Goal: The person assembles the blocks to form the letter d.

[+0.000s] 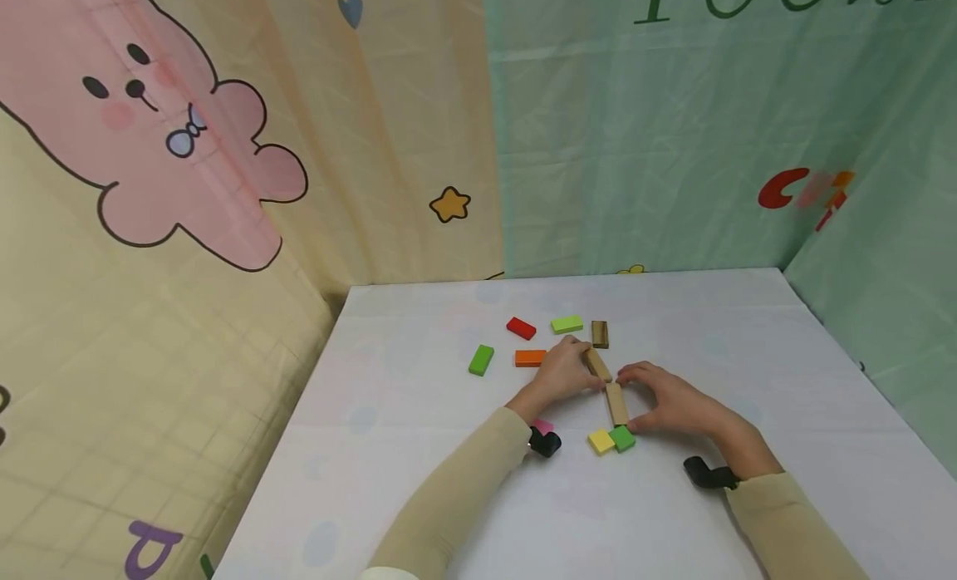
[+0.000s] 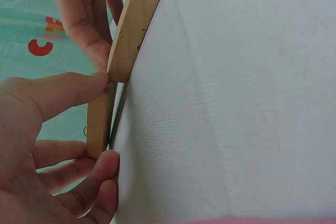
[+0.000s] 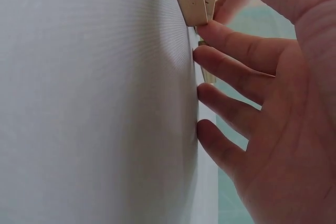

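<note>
From my remote seat I see the left hand (image 1: 562,371) clamped on the middle wooden block (image 1: 597,365) — thumb at its near end, fingertips at its far end, so the grip spans it lengthways. That block lies on the desk (image 1: 404,380), its long axis running from far left to near right. Its near end meets the far end of the near wooden block (image 1: 616,404), whose axis points more nearly straight away from the person; whether the two ends touch, I cannot tell. I judge that joint to be what any adjustment turns on.

The right hand (image 1: 676,404) is on the right of the near wooden block, fingers spread, index tip at its far end — I can't make out whether the thumb closes that grip at the other end.

The far wooden block (image 1: 600,335) sits just beyond the middle one. A yellow block (image 1: 601,442) and a green block (image 1: 622,439) lie by the near wooden block's near end.
</note>
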Tool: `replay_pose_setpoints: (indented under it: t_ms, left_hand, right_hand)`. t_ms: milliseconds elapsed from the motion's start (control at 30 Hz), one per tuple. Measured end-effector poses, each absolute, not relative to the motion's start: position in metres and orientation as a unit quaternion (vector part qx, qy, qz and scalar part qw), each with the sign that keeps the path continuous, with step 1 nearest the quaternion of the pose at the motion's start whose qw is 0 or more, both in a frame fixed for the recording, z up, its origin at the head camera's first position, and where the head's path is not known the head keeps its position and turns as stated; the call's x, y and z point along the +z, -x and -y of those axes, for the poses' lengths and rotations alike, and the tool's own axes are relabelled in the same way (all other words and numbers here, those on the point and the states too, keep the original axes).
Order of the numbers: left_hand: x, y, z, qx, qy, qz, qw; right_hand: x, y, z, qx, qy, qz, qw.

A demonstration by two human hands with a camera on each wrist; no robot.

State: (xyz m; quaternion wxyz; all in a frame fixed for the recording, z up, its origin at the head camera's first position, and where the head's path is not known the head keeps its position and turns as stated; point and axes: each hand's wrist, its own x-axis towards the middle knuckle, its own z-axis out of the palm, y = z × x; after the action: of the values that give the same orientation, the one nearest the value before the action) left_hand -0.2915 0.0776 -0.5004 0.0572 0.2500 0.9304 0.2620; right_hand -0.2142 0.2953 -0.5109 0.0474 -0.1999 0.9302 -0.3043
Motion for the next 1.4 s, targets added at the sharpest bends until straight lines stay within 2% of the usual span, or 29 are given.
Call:
replay_pose_setpoints:
  t_ms: [400, 900, 1400]
  left_hand:
    - [-0.501, 0.293, -0.081, 0.284, -0.266, -0.918, 0.075]
    - [-0.506, 0.29, -0.082, 0.318, -0.241, -0.915, 0.066]
    - [-0.503, 0.279, -0.078, 0.31, -0.253, -0.912, 0.086]
  right_hand:
    - [-0.509, 0.214, -0.292, -0.285, 0.199, -0.937, 0.041]
    - [-0.51, 0.214, -0.29, -0.271, 0.201, -0.941, 0.027]
    - [-0.505, 0.211, -0.286, -0.27, 0.217, -0.937, 0.039]
